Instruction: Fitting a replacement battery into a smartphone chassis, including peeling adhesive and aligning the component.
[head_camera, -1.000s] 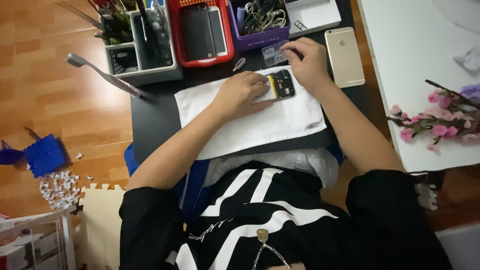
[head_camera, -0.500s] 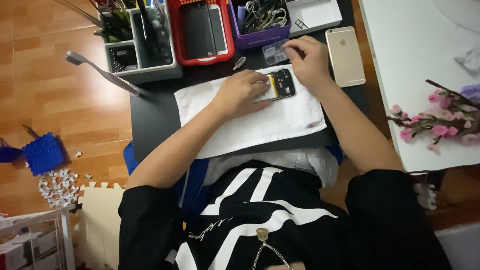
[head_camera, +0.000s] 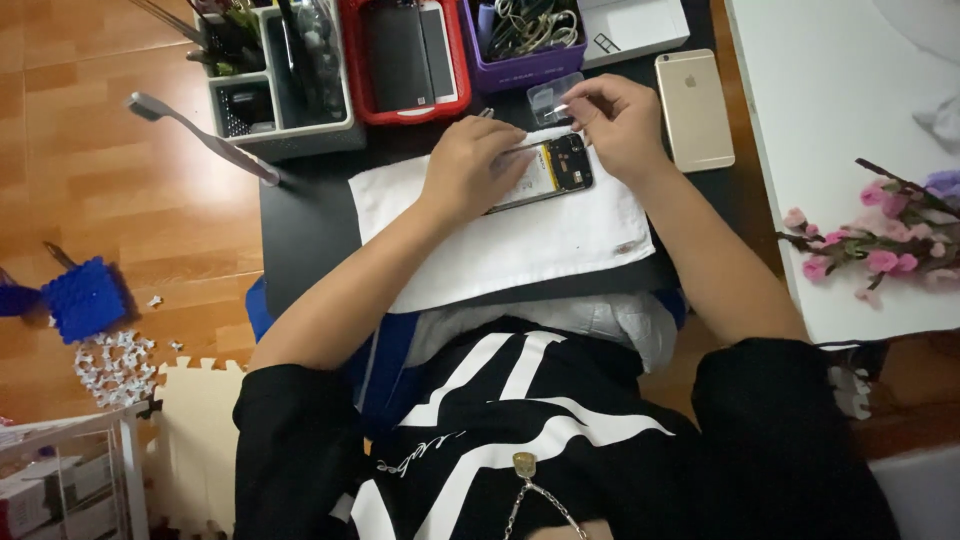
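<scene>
Three bins, grey (head_camera: 285, 115), red (head_camera: 405, 60) and purple (head_camera: 525, 50), line the dark desk (head_camera: 300, 230) behind a white cloth (head_camera: 520, 240); a gold phone (head_camera: 694, 110) lies just right. The left hand (head_camera: 472, 168) presses flat on an opened phone (head_camera: 548, 170) on the cloth. The right hand (head_camera: 618, 122) pinches something thin, too small to identify.

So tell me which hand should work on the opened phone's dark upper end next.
Probably the right hand: it pinches a thin tool just beside that end, while the left hand lies over the opened phone.
</scene>
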